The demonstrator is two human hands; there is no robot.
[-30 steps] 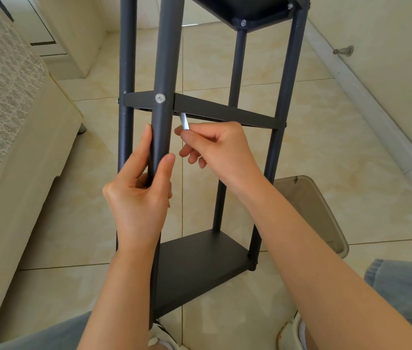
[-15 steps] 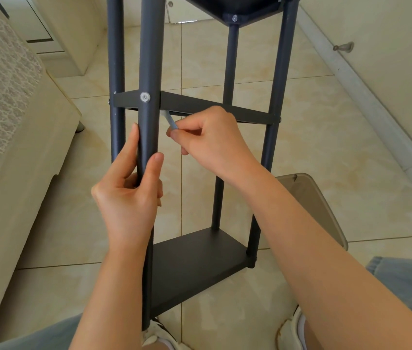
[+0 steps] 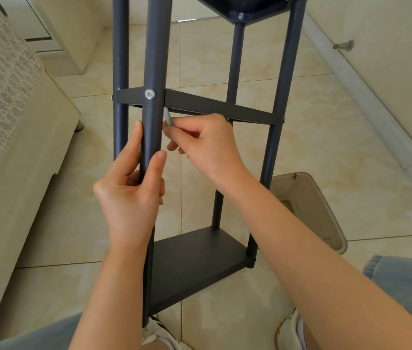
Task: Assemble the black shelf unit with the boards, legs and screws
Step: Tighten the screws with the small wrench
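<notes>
The left hand (image 3: 129, 190) grips the nearest black tubular metal leg (image 3: 155, 46). The right hand (image 3: 206, 145) pinches a slim silver metal rod (image 3: 167, 117) just under the flat black middle board (image 3: 221, 108). Four legs, three boards, standing on beige floor tiles (image 3: 308, 137).

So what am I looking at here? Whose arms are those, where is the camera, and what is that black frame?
No machine here: a person wears one camera on the head, looking down at their own bare hands. The left hand grips the nearest black tubular metal leg of a tall black shelf unit standing on the beige tiled floor. The right hand pinches a slim silvery metal tool, its tip just under the black middle board, below a round silver screw in that leg. A black bottom board sits lower down. A lidded grey bin stands to the right.
</notes>
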